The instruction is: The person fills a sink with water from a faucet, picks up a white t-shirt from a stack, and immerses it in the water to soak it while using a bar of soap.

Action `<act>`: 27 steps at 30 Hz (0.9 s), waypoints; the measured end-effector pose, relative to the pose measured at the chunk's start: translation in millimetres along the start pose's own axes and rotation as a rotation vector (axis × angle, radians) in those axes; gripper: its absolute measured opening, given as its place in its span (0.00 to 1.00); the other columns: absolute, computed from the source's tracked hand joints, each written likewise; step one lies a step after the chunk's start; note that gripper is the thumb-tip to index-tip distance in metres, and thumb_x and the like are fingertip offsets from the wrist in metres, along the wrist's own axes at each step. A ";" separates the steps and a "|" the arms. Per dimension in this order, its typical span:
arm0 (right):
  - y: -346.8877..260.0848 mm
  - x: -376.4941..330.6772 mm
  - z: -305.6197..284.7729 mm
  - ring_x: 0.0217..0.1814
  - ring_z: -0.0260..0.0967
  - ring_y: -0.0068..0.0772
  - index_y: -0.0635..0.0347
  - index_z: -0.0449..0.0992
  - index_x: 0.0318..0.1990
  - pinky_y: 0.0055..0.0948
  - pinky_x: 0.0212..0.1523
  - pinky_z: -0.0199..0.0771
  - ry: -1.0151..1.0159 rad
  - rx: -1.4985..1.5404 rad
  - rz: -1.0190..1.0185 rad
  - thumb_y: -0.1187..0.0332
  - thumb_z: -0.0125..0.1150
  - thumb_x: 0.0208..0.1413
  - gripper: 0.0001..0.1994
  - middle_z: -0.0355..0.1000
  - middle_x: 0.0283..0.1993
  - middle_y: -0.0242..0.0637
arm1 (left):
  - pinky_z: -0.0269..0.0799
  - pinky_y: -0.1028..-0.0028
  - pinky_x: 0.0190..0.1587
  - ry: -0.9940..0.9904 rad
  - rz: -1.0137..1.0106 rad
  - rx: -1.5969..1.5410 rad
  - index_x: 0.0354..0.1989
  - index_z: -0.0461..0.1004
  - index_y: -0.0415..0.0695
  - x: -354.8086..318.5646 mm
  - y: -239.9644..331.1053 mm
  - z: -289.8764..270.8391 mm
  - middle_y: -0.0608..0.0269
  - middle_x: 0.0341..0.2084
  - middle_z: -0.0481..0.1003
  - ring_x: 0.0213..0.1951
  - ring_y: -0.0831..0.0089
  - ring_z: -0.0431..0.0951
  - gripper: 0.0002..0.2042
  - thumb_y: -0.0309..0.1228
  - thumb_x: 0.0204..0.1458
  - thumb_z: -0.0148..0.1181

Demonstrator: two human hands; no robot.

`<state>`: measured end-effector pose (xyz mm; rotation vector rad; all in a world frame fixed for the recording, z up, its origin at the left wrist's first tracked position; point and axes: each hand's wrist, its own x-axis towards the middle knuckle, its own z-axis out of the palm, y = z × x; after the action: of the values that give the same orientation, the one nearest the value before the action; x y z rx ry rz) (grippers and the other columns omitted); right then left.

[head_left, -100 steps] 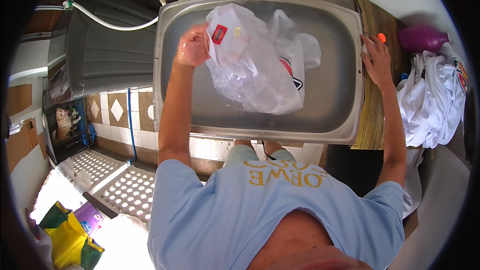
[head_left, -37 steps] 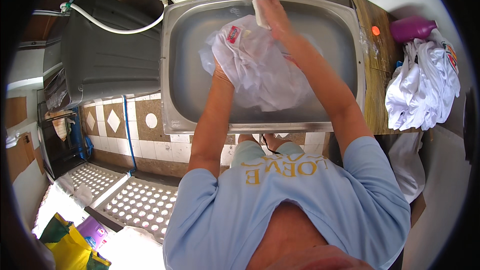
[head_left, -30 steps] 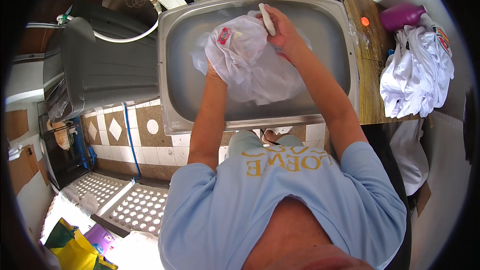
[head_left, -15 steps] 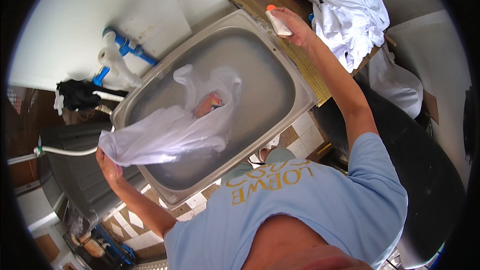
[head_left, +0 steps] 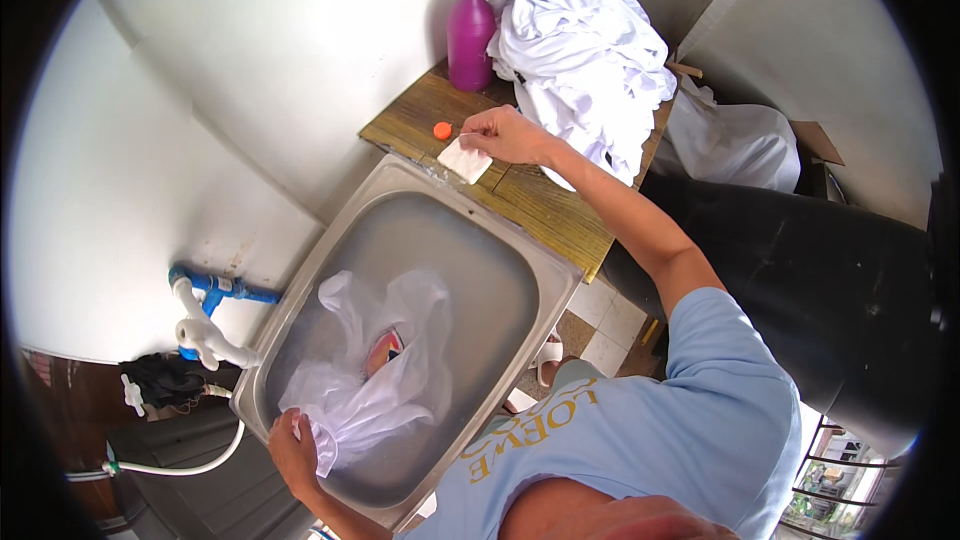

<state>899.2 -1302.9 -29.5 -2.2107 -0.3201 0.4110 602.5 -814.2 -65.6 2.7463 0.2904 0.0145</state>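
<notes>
In the metal sink (head_left: 490, 226) a wet white garment (head_left: 400, 395) with a coloured printed patch lies spread in cloudy water. My left hand (head_left: 292, 452) is closed on the garment's edge at the sink's near left side. My right hand (head_left: 512, 134) pinches a flat white square block (head_left: 464, 161) at the edge of the wooden counter (head_left: 548, 206); whether it is soap or a sponge I cannot tell. An orange cap (head_left: 442, 130) lies beside that block.
On the counter stand an uncapped purple bottle (head_left: 470, 40) and a heap of white garments (head_left: 580, 50). A white tap (head_left: 205, 337) on blue pipes juts over the sink's left rim. Black cloth (head_left: 165, 380) hangs below it. A black padded surface (head_left: 790, 280) lies at right.
My left hand has lowered the stretched garment edge into the sink, and the cloth is now bunched. My right hand has brought the white block down to the counter's edge. The view has shifted.
</notes>
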 end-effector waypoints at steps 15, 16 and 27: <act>-8.8 3.1 -233.4 0.62 0.59 0.51 0.45 0.67 0.58 0.45 0.57 0.63 0.461 -0.950 -0.199 0.54 0.63 0.48 0.28 0.60 0.61 0.42 | 0.69 0.71 0.31 -0.104 0.141 -0.370 0.41 0.76 0.42 71.7 170.9 75.0 0.57 0.30 0.78 0.30 0.68 0.76 0.11 0.31 0.51 0.59; -18.4 3.5 -244.5 0.63 0.56 0.52 0.46 0.66 0.59 0.44 0.58 0.62 0.380 -0.939 -0.162 0.55 0.65 0.48 0.29 0.59 0.62 0.43 | 0.68 0.72 0.31 -0.118 0.150 -0.369 0.42 0.76 0.42 75.3 180.1 78.2 0.58 0.30 0.78 0.30 0.68 0.76 0.11 0.31 0.51 0.59; -86.7 -42.7 -325.0 0.30 0.67 0.24 0.61 0.77 0.40 0.27 0.30 0.67 0.948 -0.269 -0.300 0.61 0.52 0.60 0.13 0.71 0.26 0.30 | 0.67 0.73 0.27 -0.254 0.636 -0.562 0.41 0.75 0.41 141.3 260.5 77.8 0.59 0.31 0.77 0.30 0.71 0.75 0.10 0.29 0.51 0.60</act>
<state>981.8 -1493.7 238.4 -2.2917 -0.1770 -0.8719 796.7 -1050.4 -45.5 2.1380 -0.5732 -0.0719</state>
